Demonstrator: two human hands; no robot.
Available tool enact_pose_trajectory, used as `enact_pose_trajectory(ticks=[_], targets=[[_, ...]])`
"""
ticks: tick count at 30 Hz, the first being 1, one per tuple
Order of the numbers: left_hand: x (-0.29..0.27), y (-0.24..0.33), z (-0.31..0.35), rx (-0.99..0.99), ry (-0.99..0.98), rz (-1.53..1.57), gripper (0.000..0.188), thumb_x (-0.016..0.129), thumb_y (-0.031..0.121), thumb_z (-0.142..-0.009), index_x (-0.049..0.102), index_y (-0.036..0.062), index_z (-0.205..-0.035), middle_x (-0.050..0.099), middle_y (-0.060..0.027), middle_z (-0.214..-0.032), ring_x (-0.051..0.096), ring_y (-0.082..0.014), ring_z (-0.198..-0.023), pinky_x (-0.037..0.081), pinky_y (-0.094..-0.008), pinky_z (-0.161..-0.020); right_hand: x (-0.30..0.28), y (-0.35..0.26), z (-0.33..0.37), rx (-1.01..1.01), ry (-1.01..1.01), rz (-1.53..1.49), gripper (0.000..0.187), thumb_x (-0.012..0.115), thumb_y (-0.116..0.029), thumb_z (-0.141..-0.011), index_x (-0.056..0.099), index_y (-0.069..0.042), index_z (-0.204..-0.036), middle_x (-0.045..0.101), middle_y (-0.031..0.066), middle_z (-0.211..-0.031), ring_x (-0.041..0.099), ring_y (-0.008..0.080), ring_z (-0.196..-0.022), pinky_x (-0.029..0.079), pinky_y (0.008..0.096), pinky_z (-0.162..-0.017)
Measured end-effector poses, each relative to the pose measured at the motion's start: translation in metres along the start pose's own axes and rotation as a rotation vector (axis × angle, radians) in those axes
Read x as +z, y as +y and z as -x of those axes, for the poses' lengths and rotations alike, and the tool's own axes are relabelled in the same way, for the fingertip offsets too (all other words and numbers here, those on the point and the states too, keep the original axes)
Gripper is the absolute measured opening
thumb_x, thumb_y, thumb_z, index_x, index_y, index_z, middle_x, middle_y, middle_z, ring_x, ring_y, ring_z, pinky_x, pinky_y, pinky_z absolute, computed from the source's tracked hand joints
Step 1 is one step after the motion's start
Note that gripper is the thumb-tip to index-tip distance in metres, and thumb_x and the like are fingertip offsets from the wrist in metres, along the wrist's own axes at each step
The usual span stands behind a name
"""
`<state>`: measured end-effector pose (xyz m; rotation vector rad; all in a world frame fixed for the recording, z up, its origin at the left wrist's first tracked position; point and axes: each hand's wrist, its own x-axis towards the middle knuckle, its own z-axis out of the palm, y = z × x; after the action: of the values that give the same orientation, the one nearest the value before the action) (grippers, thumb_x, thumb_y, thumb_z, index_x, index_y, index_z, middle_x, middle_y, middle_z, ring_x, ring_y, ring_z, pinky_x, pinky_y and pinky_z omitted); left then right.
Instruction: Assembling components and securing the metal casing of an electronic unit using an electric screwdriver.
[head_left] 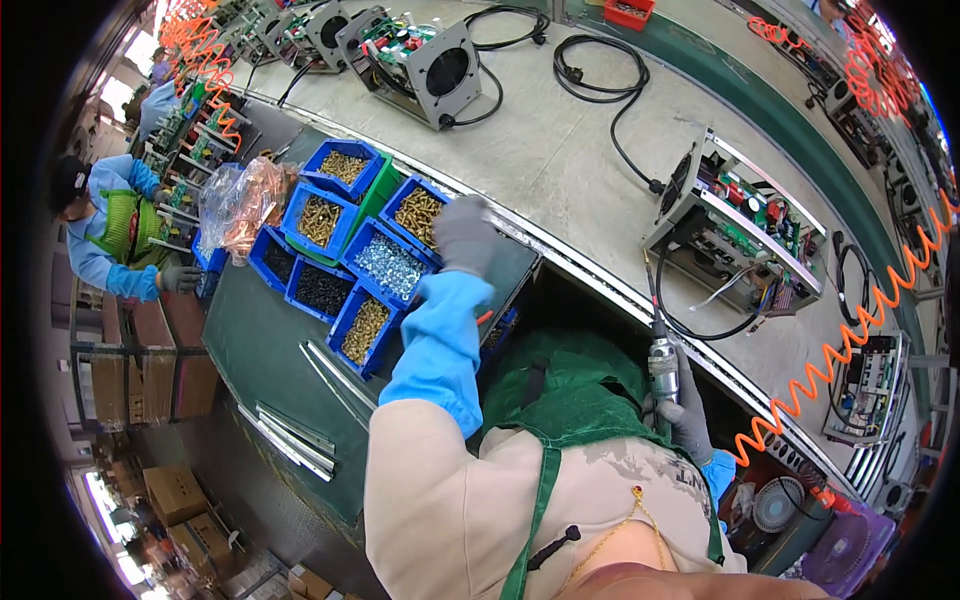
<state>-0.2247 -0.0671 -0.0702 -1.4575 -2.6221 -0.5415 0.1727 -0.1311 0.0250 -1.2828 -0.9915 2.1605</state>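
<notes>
My left hand (466, 238), in a grey glove, is at the right side of a blue bin of brass-coloured screws (418, 213). Motion blurs its fingers, so whether anything is between them is hidden. My right hand (688, 412), also gloved, is closed round a pneumatic screwdriver (662, 365) held upright beside the conveyor edge. The bit of this tool points up toward the near left corner of an open metal machine chassis (740, 215) with circuit boards and a fan. Just left of my left arm, another blue bin holds silvery small parts (388, 265).
More blue bins hold brass parts (360, 330) and black screws (322, 290). Metal strips (290, 440) lie on the green table (250, 350). Black power cables (600, 95) and another chassis (425, 65) sit on the conveyor. An orange coiled hose (840, 350) hangs right. A co-worker (120, 225) works left.
</notes>
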Motion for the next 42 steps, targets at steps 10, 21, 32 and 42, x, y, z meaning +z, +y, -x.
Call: enact_pose_trajectory(ticks=[10, 21, 32, 42], targets=[[-0.064, -0.105, 0.031, -0.399, -0.438, -0.640, 0.019, 0.061, 0.026, -0.081, 0.072, 0.0176, -0.094, 0.066, -0.0067, -0.108, 0.062, -0.0237, -0.103, 0.049, -0.0362, -0.078, 0.003, -0.004, -0.008, -0.019, -0.024, -0.031, 0.104, 0.071, -0.023, -0.064, 0.014, -0.011, -0.150, 0.050, 0.0119, -0.119, 0.057, 0.0150, -0.069, 0.049, 0.0269, -0.059], [-0.077, -0.106, 0.035, -0.381, 0.061, -0.254, 0.018, 0.054, 0.018, -0.089, 0.064, 0.0063, -0.097, 0.066, -0.0132, -0.100, 0.063, -0.0311, -0.094, 0.049, -0.0438, -0.077, -0.020, -0.012, 0.025, -0.146, 0.162, -0.069, 0.119, 0.078, -0.039, -0.052, 0.015, -0.016, -0.150, 0.057, 0.0109, -0.080, 0.059, 0.0162, -0.057, 0.050, 0.0269, -0.053], [-0.054, -0.099, -0.037, -0.059, 0.114, -0.028, 0.023, 0.051, 0.020, -0.093, 0.065, 0.0053, -0.103, 0.067, -0.0170, -0.096, 0.063, -0.0352, -0.087, 0.050, -0.0397, -0.076, -0.010, -0.010, -0.001, -0.286, 0.211, -0.092, 0.099, 0.064, -0.016, -0.066, 0.014, -0.014, -0.151, 0.057, 0.0105, -0.082, 0.056, 0.0159, -0.060, 0.048, 0.0286, -0.057], [-0.063, -0.089, -0.058, 0.136, 0.117, 0.392, 0.024, 0.055, 0.017, -0.093, 0.064, 0.0015, -0.108, 0.068, -0.0142, -0.094, 0.063, -0.0220, -0.083, 0.049, -0.0312, -0.077, 0.002, 0.011, -0.021, -0.413, 0.462, 0.275, 0.096, 0.065, -0.017, -0.067, 0.017, -0.016, -0.150, 0.058, 0.0101, -0.089, 0.057, 0.0147, -0.059, 0.047, 0.0277, -0.055]])
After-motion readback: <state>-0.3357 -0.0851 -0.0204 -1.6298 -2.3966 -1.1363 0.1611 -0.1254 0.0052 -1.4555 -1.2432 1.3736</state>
